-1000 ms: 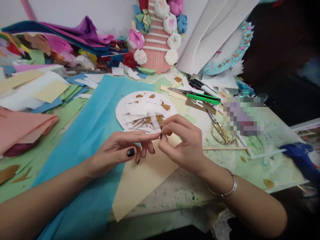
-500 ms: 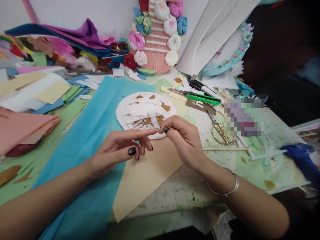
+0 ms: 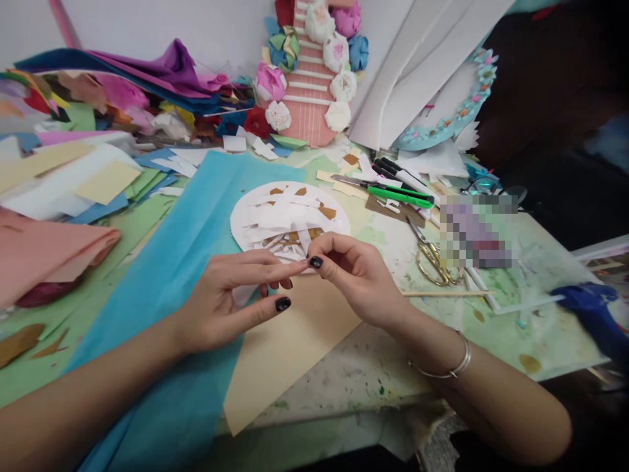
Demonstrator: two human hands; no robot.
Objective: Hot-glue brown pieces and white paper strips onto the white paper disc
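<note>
My left hand [image 3: 230, 295] is open, its index finger stretched out to the right and the thumb held apart below. My right hand [image 3: 361, 278] is closed, thumb and index finger pinched at the tip of that left index finger. Whatever lies in the pinch, if anything, is too small to make out. Just beyond both hands lies a white oval piece [image 3: 246, 216] with white paper strips and brown bits on it; the fingers hide its near edge. Under the hands are a beige paper sheet [image 3: 285, 347] and a blue paper sheet [image 3: 162, 275].
To the right are a green utility knife [image 3: 400, 195] with its blade out, gold-handled scissors [image 3: 435, 259] and a thin wooden stick [image 3: 447, 294]. Paper scraps [image 3: 105, 183] cover the left side. A pink panel with paper flowers [image 3: 309, 85] stands at the back.
My right thumb and index finger have come down onto the left index fingertip. The left thumb has spread further from its fingers. The oval piece stays on the table.
</note>
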